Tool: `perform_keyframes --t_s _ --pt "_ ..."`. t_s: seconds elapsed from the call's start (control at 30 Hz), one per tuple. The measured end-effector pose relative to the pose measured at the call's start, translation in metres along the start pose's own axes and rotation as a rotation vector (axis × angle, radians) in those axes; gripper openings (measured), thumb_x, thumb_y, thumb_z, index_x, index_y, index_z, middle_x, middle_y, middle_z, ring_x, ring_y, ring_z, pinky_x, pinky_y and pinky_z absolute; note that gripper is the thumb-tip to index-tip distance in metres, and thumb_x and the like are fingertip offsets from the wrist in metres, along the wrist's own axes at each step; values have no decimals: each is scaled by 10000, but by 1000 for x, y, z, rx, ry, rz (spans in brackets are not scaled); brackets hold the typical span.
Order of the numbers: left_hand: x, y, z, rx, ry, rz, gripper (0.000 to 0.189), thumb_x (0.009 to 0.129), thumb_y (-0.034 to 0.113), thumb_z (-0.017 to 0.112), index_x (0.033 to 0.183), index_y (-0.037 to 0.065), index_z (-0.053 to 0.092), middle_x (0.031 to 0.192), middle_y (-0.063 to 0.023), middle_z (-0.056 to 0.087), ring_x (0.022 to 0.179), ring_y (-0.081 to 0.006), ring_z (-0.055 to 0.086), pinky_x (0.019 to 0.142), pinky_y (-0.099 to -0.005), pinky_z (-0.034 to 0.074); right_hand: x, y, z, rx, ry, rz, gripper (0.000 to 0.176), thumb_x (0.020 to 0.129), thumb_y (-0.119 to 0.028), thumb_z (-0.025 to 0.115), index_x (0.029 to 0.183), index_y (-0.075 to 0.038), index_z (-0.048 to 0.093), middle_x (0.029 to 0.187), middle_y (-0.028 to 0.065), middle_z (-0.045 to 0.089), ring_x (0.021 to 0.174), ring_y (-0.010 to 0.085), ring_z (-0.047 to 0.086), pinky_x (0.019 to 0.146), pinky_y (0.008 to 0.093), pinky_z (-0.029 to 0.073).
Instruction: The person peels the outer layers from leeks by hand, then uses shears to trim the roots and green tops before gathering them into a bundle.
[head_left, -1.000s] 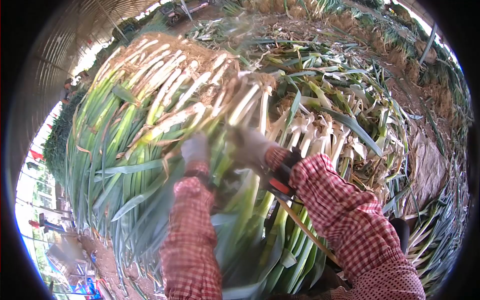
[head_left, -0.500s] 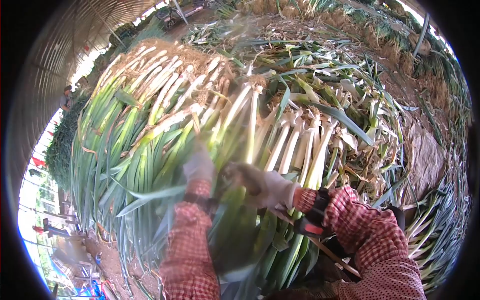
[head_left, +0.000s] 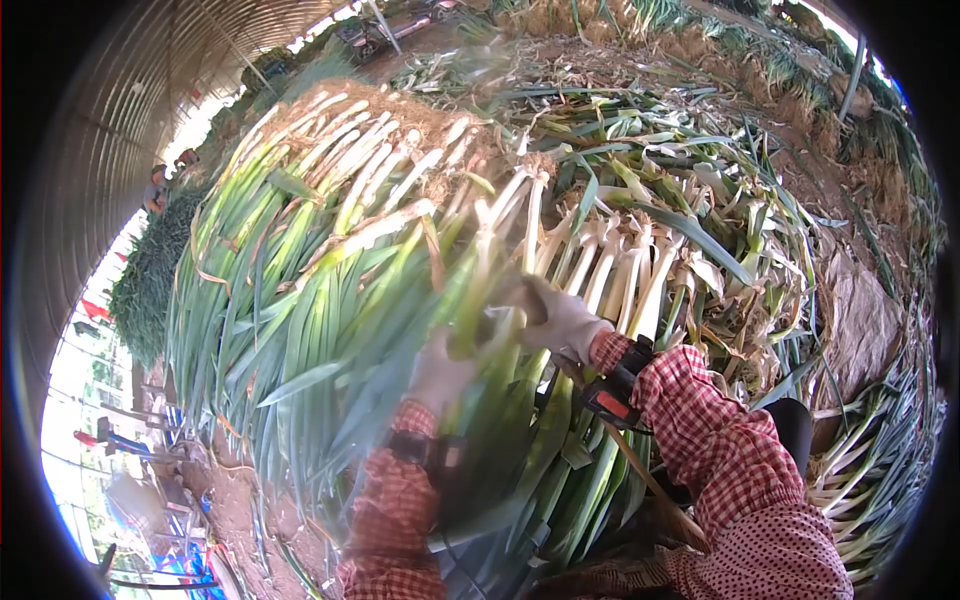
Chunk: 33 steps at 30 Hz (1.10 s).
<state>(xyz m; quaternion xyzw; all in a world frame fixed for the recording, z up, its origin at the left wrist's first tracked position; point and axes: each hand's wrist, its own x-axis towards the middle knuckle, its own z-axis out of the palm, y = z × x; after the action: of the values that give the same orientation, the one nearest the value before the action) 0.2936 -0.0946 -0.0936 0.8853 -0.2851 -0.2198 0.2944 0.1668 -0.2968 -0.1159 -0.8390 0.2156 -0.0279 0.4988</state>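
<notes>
My left hand (head_left: pixel 440 372), in a pale glove and blurred by motion, is closed round the green part of a long leek (head_left: pixel 466 312). The leek's white end points up and away from me. My right hand (head_left: pixel 565 322), in a pale glove with dark, soiled fingertips, is close to the right side of that stalk. Its fingers are bent inward; what lies between them is smeared and hard to make out. Below both hands, broad green leaves (head_left: pixel 500 470) hang towards me. To the right of my right hand lie several leeks with clean white stems (head_left: pixel 655 285).
A large heap of unpeeled leeks (head_left: pixel 290 240) with roots lies to the left. Torn leaves and peelings (head_left: pixel 740 210) are piled at the right. More leeks (head_left: pixel 870 470) lie at lower right. A person (head_left: pixel 157 188) is far off at the left. A brown stick (head_left: pixel 650 475) slants near my right forearm.
My left hand has moved right and slightly down with the leek. The right hand has risen and shifted a little right. The whole view has swung slightly left.
</notes>
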Motion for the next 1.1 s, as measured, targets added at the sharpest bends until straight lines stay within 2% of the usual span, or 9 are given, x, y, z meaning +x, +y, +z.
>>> perform_keyframes --t_s 0.2,0.5,0.6,0.63,0.73,0.83,0.9,1.0,1.1 --pt "28 -34 27 -400 -161 64 510 708 62 696 1195 -23 573 1086 -136 645 992 -234 614 877 -344 498 -9 1 -24 -96 30 82 1004 692 -386 793 1511 -37 329 1157 198 668 1073 325 665 950 381 511" --pt "47 -43 30 -341 -351 243 476 742 141 695 1163 -46 575 1057 -149 638 1041 -236 587 934 -336 465 23 18 -50 -36 15 160 923 737 -354 812 1484 -43 368 1155 175 662 989 272 677 881 352 550" --pt "53 -60 41 -145 -326 235 517 768 208 720 1193 -44 572 1116 -192 643 1103 -270 589 966 -357 458 22 7 -43 -17 -42 120 887 749 -340 808 1487 -98 380 1072 133 679 827 221 707 729 325 591" --pt "47 -49 38 -22 -367 287 529 776 231 725 1206 -39 575 1131 -206 644 1107 -284 597 964 -363 464 4 -24 -45 -23 -199 158 809 744 -331 791 1418 -69 429 1186 183 664 997 290 695 886 377 557" --pt "36 2 12 274 -539 303 505 813 295 729 1202 -3 606 1156 -255 658 1055 -387 648 923 -410 505 2 -12 -15 -114 -264 -148 792 743 -329 777 1409 -79 430 1116 191 684 983 312 702 856 402 568" --pt "87 11 -2 602 -375 204 398 841 278 705 1142 27 639 1115 -223 690 988 -411 673 866 -447 534 22 -24 -3 -162 -240 -63 801 741 -335 775 1411 -73 423 1080 205 692 974 332 703 857 407 569" --pt "116 -5 3 676 167 189 298 856 247 686 1094 67 669 1110 -196 704 981 -409 681 840 -472 546 58 -25 -8 -183 -175 71 796 745 -335 772 1405 -60 421 1067 212 695 967 340 704 862 404 568" --pt "167 -35 26 818 424 305 290 835 243 705 1085 97 684 1092 -161 716 985 -364 699 813 -479 553 99 -22 -23 -141 -28 136 769 740 -342 781 1368 -42 454 1070 214 695 965 332 705 862 404 569" --pt "175 -36 39 824 467 279 151 787 131 640 916 75 695 850 -120 702 834 -318 701 719 -415 553 116 -9 -27 -61 98 154 734 739 -344 792 1329 -28 490 1060 205 697 960 330 706 861 406 570"
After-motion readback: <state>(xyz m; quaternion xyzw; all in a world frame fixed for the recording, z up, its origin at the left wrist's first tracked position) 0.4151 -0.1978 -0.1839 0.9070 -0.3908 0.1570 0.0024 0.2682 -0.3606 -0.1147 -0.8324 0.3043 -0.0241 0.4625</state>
